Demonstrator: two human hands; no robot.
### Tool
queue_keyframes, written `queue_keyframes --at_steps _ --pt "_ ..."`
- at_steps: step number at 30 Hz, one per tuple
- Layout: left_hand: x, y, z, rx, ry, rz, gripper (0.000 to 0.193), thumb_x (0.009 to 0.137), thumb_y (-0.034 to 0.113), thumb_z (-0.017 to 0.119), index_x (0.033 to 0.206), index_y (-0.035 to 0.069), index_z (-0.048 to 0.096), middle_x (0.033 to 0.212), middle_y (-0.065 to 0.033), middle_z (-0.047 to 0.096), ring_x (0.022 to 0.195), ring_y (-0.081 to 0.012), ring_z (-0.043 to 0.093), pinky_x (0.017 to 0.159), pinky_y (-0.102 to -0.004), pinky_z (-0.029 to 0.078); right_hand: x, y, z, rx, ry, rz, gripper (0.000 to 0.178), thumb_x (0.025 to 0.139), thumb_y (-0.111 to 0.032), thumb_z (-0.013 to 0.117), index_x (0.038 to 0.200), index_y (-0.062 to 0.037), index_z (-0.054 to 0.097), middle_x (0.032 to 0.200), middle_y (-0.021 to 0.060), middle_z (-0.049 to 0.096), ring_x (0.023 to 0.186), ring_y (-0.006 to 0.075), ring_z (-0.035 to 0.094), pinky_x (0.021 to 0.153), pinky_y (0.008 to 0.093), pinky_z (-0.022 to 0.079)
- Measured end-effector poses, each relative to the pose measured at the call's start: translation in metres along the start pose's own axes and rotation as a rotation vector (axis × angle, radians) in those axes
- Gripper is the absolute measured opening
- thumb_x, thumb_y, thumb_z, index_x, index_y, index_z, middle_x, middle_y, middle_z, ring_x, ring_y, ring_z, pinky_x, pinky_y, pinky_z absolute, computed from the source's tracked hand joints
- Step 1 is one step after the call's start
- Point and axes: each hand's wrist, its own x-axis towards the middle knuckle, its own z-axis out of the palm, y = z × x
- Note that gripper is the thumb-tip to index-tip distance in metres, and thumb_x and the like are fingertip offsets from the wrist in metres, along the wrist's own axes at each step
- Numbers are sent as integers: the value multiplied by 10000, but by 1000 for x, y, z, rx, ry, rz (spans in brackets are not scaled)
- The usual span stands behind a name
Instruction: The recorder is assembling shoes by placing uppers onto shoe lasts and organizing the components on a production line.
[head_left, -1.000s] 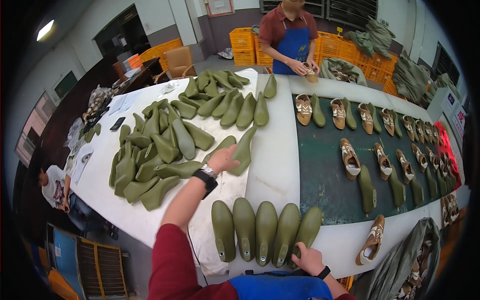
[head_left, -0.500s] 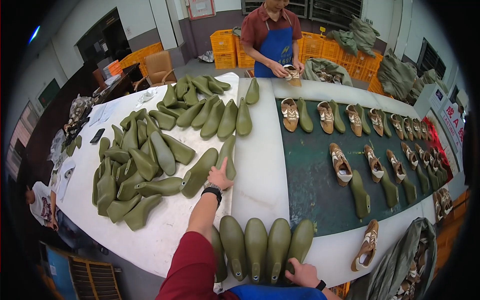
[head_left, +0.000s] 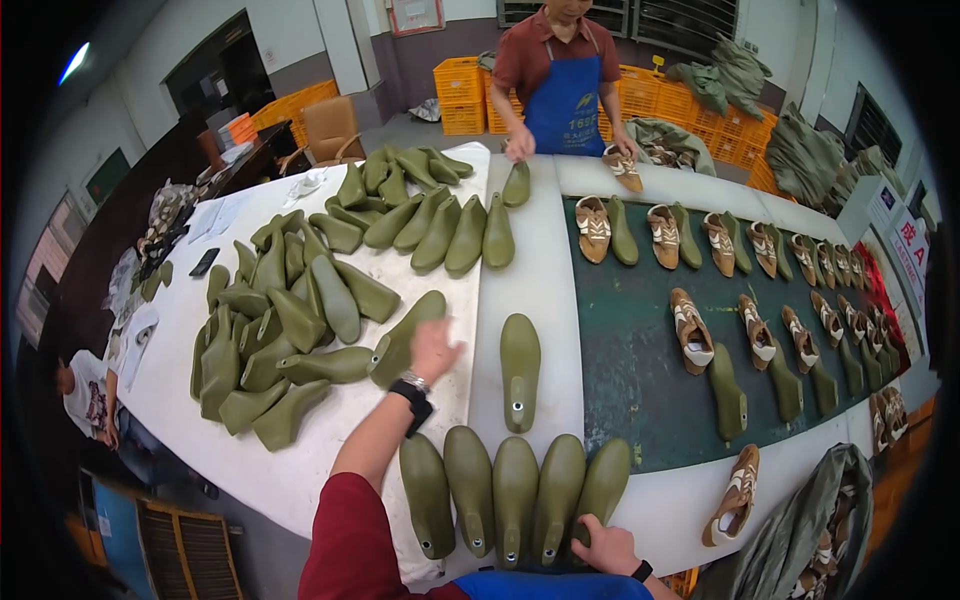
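My left hand, smeared by motion, is over the near end of a large green shoe last at the pile's right edge; its fingers are not clear. Another green last lies by itself on the white strip to the right. In front of me several lasts lie side by side in a row, narrow ends toward me. My right hand grips the near end of the rightmost last of that row, thumb on its edge.
A heap of green lasts covers the left of the white table. Brown-and-white sneakers paired with lasts stand on the green mat. Across the table a co-worker touches a sneaker and reaches toward a last. A draped sack is near right.
The last my left hand touched now lies on the white strip, and that hand has shifted left to the larger last. The co-worker has lowered the sneaker and stretched out an arm.
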Motion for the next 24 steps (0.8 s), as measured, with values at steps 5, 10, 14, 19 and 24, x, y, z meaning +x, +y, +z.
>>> queue_keyframes --at_steps 5,10,14,19,24 --pt "-11 -74 -31 282 -206 -462 561 698 260 687 1201 117 482 1085 -196 563 955 -355 579 805 -433 480 -4 1 -2 6 -1 43 432 747 -438 608 1087 -196 499 580 130 596 572 344 610 528 445 472" --pt "-18 -79 -30 134 -153 -193 531 701 265 676 1163 73 498 803 -211 633 792 -369 614 732 -441 499 -4 -3 -8 8 -83 58 406 764 -462 584 1077 -220 498 579 142 590 568 349 606 516 443 471" --pt "-14 -23 -14 163 -153 -48 469 733 265 620 1111 9 511 743 -219 623 727 -392 608 676 -457 499 -8 -4 -8 17 -22 37 386 764 -447 592 1056 -214 496 569 132 586 549 343 599 489 442 456" --pt "-30 46 2 135 -252 -92 483 759 286 586 1110 -33 495 698 -243 613 698 -392 614 651 -456 512 0 0 -5 21 -47 44 395 759 -468 586 1057 -223 500 571 134 585 541 346 598 478 446 455" --pt "-42 86 15 157 -312 -72 483 789 304 563 1090 -67 495 692 -231 619 668 -379 622 612 -446 516 -2 -12 -20 135 -146 87 408 775 -280 606 1123 -95 501 777 194 625 738 363 611 656 457 482"
